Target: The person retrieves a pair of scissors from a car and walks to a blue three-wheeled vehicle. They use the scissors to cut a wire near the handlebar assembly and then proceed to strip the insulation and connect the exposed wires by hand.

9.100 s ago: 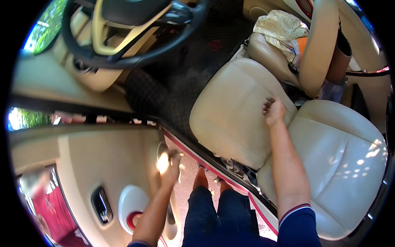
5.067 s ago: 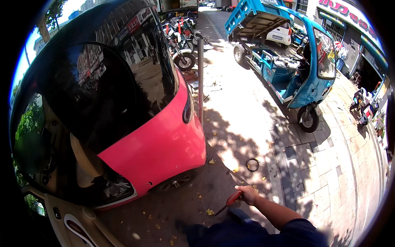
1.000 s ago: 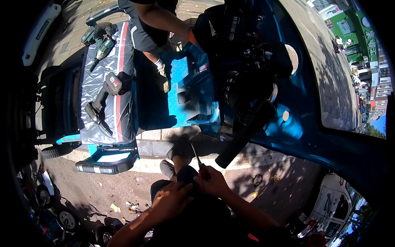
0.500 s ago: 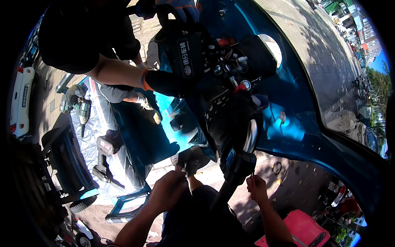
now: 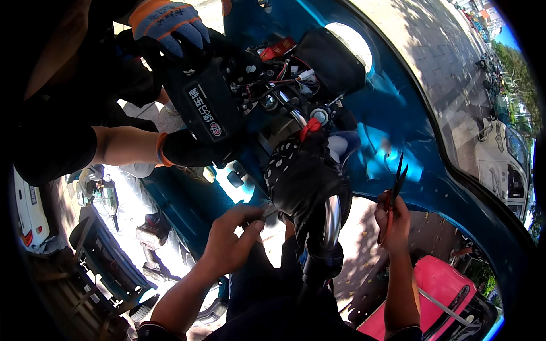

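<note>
Your scissors [image 5: 396, 189] point almost straight up from your right hand [image 5: 397, 223], dark blades slightly parted, reddish handles within your fingers. Left of them, the handlebar [image 5: 332, 220] curves down toward you, bare chrome running into a black grip [image 5: 322, 262]. The black, white-dotted cover [image 5: 307, 179] bunches above; your left hand [image 5: 234, 241] seems just beside it, though shadow obscures any contact.

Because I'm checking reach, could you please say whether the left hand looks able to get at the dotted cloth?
Probably yes: the left hand appears close beside the dotted cloth, with nothing obvious blocking the way.
</note>
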Tool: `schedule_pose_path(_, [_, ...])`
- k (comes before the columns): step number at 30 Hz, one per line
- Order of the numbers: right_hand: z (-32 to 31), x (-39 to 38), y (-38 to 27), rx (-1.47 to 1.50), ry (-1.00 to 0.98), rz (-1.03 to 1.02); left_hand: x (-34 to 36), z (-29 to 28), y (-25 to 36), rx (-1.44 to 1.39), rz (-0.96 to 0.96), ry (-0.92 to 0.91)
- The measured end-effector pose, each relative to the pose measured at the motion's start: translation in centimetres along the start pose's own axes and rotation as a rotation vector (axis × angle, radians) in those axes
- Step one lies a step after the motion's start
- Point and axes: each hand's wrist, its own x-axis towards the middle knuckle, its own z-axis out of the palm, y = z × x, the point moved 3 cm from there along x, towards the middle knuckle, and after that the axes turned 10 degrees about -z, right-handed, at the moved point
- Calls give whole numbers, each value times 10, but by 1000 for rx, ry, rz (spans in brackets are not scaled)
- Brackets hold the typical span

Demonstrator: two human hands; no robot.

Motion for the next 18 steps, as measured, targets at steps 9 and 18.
schedule_pose_path(9, [35,138,-63,-489,-159,-203,40,11,43,-98,100,142])
schedule_pose_path(18, [84,197,-120,-1076,-317,-564,90,19,87,-144,119,210])
